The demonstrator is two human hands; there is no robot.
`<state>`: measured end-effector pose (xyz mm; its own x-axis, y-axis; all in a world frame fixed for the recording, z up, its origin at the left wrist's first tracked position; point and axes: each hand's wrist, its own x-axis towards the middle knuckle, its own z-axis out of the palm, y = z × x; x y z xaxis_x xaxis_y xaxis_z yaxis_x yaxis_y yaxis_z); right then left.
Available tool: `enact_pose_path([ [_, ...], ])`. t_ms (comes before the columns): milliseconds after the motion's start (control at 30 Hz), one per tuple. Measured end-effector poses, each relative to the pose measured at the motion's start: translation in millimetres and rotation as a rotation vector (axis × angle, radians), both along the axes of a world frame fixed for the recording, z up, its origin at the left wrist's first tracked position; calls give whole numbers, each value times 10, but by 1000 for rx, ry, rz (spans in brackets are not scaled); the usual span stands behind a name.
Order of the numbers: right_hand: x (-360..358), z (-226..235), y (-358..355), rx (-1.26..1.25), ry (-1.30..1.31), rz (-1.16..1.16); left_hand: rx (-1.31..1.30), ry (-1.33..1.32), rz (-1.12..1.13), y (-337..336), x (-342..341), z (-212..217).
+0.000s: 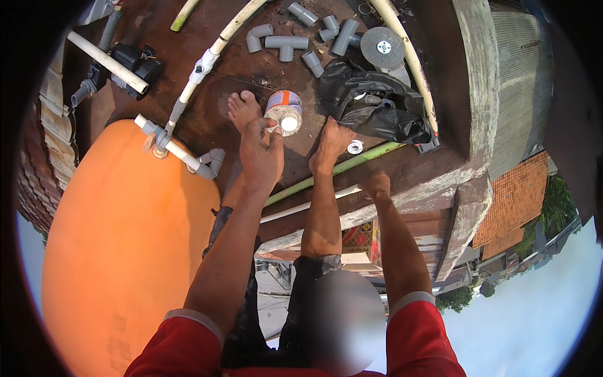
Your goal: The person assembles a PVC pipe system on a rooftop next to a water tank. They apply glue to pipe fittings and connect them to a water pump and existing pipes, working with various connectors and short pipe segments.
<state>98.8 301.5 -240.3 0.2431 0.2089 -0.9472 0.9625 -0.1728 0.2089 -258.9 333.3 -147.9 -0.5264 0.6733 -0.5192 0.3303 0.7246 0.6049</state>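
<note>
My left hand [260, 154] reaches forward and its fingertips close on the near rim of a small round can [282, 108] with an orange and white label. The can is tipped toward me, its white opening showing. It sits between my two bare feet, the left foot [242, 107] and the right foot [331, 143], on a dark concrete slab [213, 119]. My right hand [377, 185] is curled into a fist and rests on the slab's near edge, holding nothing that I can see.
A large orange tank [125, 251] fills the lower left, with white pipe and grey elbows [188, 160] on top. Grey pipe fittings [286, 44], a cutting disc [383, 45], a black bag [377, 103], a white tape roll [355, 147] and a green pipe [339, 168] lie around. Beyond the edge is a drop to tiled roofs [515, 201].
</note>
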Motion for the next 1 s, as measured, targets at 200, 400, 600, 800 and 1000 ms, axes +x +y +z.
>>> enact_pose_path([
  [200,179,356,564,216,-51,-958,-63,-73,47,39,28,76],
  [400,193,348,386,282,195,-865,44,-127,71,14,97,8],
  [600,-1035,805,1388,1080,155,-474,76,-166,118,-121,99,-81],
  [800,-1158,429,1540,757,380,404,23,-293,-80,238,199,276],
  [1000,-694,325,1185,221,180,457,171,-190,-62,187,150,232],
])
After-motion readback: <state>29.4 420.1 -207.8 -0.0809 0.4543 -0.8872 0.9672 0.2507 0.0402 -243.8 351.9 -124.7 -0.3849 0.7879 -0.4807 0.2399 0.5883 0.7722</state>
